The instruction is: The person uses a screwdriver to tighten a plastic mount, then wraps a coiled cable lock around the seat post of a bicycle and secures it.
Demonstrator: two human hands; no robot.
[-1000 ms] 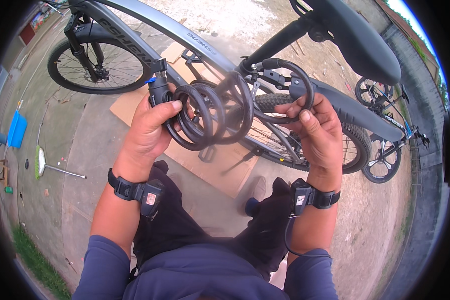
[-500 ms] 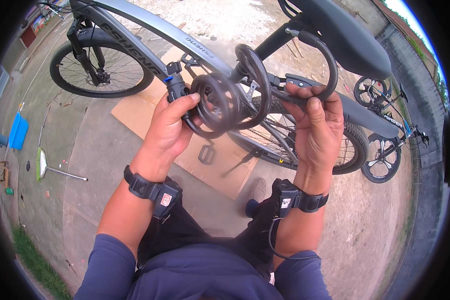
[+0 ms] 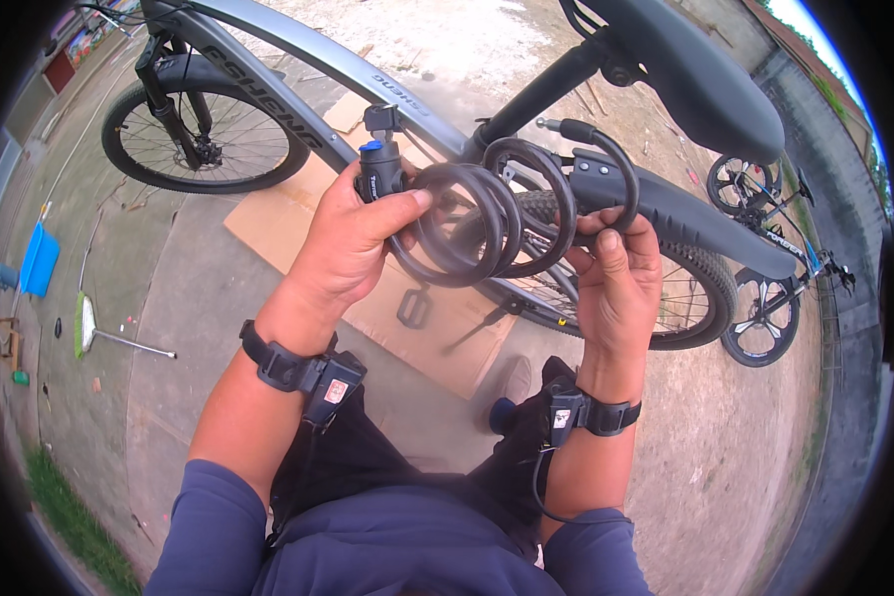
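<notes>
Coiled lock (image 3: 499, 230), held
Left hand (image 3: 333, 243) grips its head (image 3: 380, 171), right hand (image 3: 621, 278) pinches its cable (image 3: 630, 179); ground (image 3: 705, 437) opens toward four o'clock.

Between your hands (image 3: 340, 238), the coiled cable (image 3: 497, 238) fills the gap; the bicycle (image 3: 318, 55) bars the far side, but you have open room left, above the floor (image 3: 164, 427).

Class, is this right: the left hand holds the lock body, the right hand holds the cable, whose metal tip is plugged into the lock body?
No: the head view shows the metal tip free, apart from the lock body. The left hand and right hand are as stated.
</notes>
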